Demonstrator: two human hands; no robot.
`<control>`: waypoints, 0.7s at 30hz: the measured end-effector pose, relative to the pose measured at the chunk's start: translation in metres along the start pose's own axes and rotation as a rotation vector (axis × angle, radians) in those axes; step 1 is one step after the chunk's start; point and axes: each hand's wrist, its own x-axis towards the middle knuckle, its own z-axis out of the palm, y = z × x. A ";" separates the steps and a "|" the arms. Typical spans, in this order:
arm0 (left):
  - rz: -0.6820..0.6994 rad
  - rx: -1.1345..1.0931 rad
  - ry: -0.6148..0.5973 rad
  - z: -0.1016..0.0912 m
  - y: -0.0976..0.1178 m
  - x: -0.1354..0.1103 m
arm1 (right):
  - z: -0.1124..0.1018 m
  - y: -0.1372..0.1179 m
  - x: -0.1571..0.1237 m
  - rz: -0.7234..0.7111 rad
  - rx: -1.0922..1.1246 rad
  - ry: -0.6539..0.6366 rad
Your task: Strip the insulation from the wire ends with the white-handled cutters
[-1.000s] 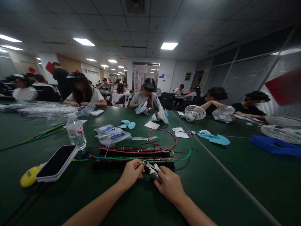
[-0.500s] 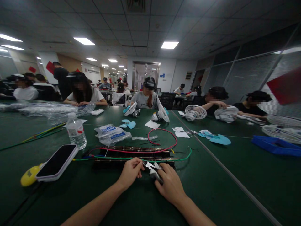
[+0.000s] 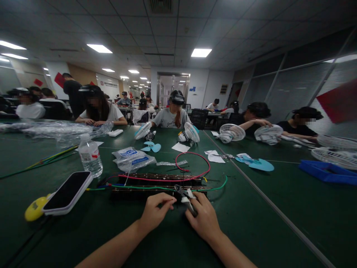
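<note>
My right hand (image 3: 205, 217) is closed around the white-and-grey handles of a pair of diagonal cutters (image 3: 184, 197), whose dark metal jaws point up and left. My left hand (image 3: 156, 209) is in a pinch just left of the cutters; whatever lies between its fingertips is too small to make out. Both hands are at the near side of a long dark rail-like assembly (image 3: 158, 193) with metal strips along it. A green wire (image 3: 150, 188) and a red wire (image 3: 156, 179) run lengthwise over the assembly, and the red one loops up at its right end.
To the left are a phone (image 3: 67, 193), a yellow round object (image 3: 35, 209) and a water bottle (image 3: 89, 156). Plastic bags (image 3: 134, 160) lie behind the assembly. Blue fan blades (image 3: 152, 146), fan heads (image 3: 143, 131) and a blue tray (image 3: 329, 172) are farther off, where other people sit.
The cutters have shifted slightly right and turned, so their jaws show plainly. My left fingertips have moved a little right and down. Across the table, a person's two fan heads have moved.
</note>
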 end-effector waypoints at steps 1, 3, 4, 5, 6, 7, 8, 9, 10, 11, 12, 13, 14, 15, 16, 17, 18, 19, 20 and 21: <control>0.072 0.036 -0.028 0.000 0.001 -0.001 | 0.000 0.000 0.000 -0.001 0.001 0.003; 0.174 0.069 -0.075 0.000 0.001 -0.002 | 0.001 0.001 0.000 -0.001 0.000 0.005; 0.200 0.073 -0.092 0.000 0.001 -0.001 | 0.001 0.001 0.000 -0.001 -0.001 0.004; 0.211 0.075 -0.107 0.000 0.001 -0.001 | 0.001 0.001 0.000 0.001 -0.001 0.002; 0.210 0.080 -0.124 0.000 0.000 -0.001 | 0.001 0.001 0.000 0.002 -0.001 0.000; 0.200 0.085 -0.146 0.000 -0.001 0.000 | 0.001 0.001 0.000 0.004 0.000 -0.004; 0.184 0.091 -0.170 0.000 -0.002 0.000 | 0.002 0.002 0.000 0.007 0.002 -0.007; 0.158 0.095 -0.190 0.001 -0.003 0.001 | 0.002 0.002 0.000 0.011 0.003 -0.012; 0.122 0.094 -0.201 0.001 -0.004 0.002 | 0.002 0.002 -0.001 0.016 0.004 -0.019; 0.074 0.086 -0.195 0.001 -0.005 0.003 | 0.002 0.002 -0.001 0.020 0.004 -0.025; 0.015 0.075 -0.173 0.002 -0.006 0.004 | 0.002 0.002 -0.001 0.023 0.002 -0.032; -0.053 0.061 -0.141 0.002 -0.008 0.006 | 0.002 0.002 -0.001 0.025 0.000 -0.039; -0.126 0.045 -0.103 0.002 -0.010 0.007 | 0.002 0.001 -0.001 0.026 -0.002 -0.045; -0.194 0.037 -0.077 0.002 -0.012 0.009 | 0.001 0.001 -0.001 0.025 -0.005 -0.052; -0.256 0.035 -0.063 0.002 -0.014 0.011 | 0.001 0.000 0.000 0.024 -0.006 -0.060; -0.302 0.038 -0.055 0.002 -0.015 0.012 | 0.000 -0.001 0.000 0.022 -0.008 -0.071; -0.333 0.044 -0.052 0.002 -0.016 0.013 | -0.001 -0.001 0.000 0.019 -0.009 -0.086; -0.345 0.049 -0.059 0.001 -0.017 0.013 | -0.001 -0.002 0.001 0.016 -0.010 -0.104; -0.346 0.053 -0.069 0.001 -0.017 0.013 | -0.002 -0.003 0.001 0.011 -0.012 -0.122; -0.339 0.054 -0.079 0.000 -0.017 0.013 | -0.003 -0.004 0.002 0.006 -0.013 -0.140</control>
